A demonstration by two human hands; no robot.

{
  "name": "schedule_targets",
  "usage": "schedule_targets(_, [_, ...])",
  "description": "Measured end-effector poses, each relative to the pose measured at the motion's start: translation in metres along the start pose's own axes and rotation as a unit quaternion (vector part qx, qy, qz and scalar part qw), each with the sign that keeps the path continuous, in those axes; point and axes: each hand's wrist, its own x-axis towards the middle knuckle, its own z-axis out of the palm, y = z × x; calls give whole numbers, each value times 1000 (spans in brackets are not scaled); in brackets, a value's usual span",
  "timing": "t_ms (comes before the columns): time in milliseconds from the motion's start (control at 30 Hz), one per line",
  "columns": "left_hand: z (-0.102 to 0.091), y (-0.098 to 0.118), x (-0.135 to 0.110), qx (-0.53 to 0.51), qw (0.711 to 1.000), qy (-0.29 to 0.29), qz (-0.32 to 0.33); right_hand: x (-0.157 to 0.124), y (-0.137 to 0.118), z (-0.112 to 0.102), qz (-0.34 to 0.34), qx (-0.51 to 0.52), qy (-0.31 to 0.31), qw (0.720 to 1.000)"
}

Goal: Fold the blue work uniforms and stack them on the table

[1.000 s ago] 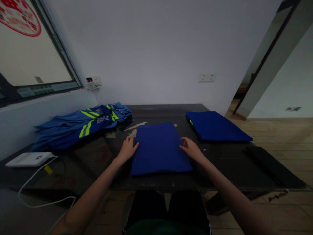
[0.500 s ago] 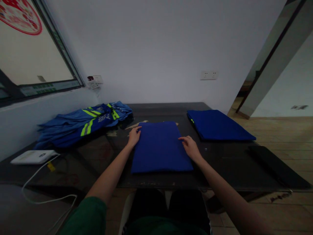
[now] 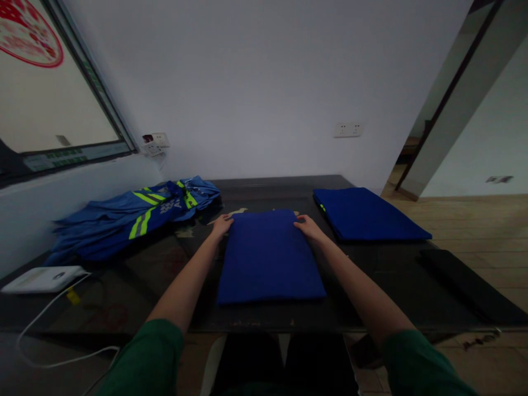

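Observation:
A folded blue garment [image 3: 270, 258] lies flat on the dark table in front of me, a neat rectangle with its narrower end away from me. My left hand [image 3: 223, 224] has its fingers closed at the far left edge of the cloth. On the opposite side my right hand [image 3: 307, 225] grips the far right edge, its thumb on the fabric. Some fingertips are hidden at the edges. A second folded blue garment [image 3: 367, 214], showing a bit of yellow-green strip, rests to the right, apart from my hands.
A heap of blue clothing [image 3: 136, 217] with reflective yellow-green stripes is at the left of the dark table [image 3: 264, 324]. Nearer sits a white device [image 3: 43, 279] with a white cable [image 3: 41, 324]. A flat black object [image 3: 470, 286] lies at the right edge. A wall [image 3: 247, 99] stands behind.
My right hand has moved away from me along the garment's right side to its far corner. My left hand has shifted slightly outward at the far left edge. The view has shifted a little.

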Motion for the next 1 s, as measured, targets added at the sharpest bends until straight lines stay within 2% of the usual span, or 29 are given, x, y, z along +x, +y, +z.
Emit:
schedule_targets(133, [8, 11, 8, -35, 999, 9, 13, 34, -3, 20, -5, 5, 36, 999])
schedule_targets(233, [14, 11, 10, -60, 998, 12, 31, 45, 3, 30, -21, 9, 61, 998])
schedule_targets(433, [19, -9, 16, -67, 996, 25, 44, 37, 16, 41, -69, 2, 113, 991])
schedule_targets(600, [23, -13, 19, -74, 994, 35, 74, 24, 9, 40, -107, -24, 142, 984])
schedule_targets(700, [25, -12, 15, -75, 990, 38, 115, 18, 3, 37, -133, -56, 162, 976])
schedule_targets(767, [25, -11, 10, -36, 987, 48, 146, 14, 0, 36, -114, -101, 153, 976])
schedule_targets(900, [19, -1, -3, 171, 971, 62, 155, 5, -4, 35, -59, -194, 114, 973])
schedule_targets(1000, [15, 13, -14, 271, 945, 62, 174, 0, -10, 34, -88, -220, 101, 966])
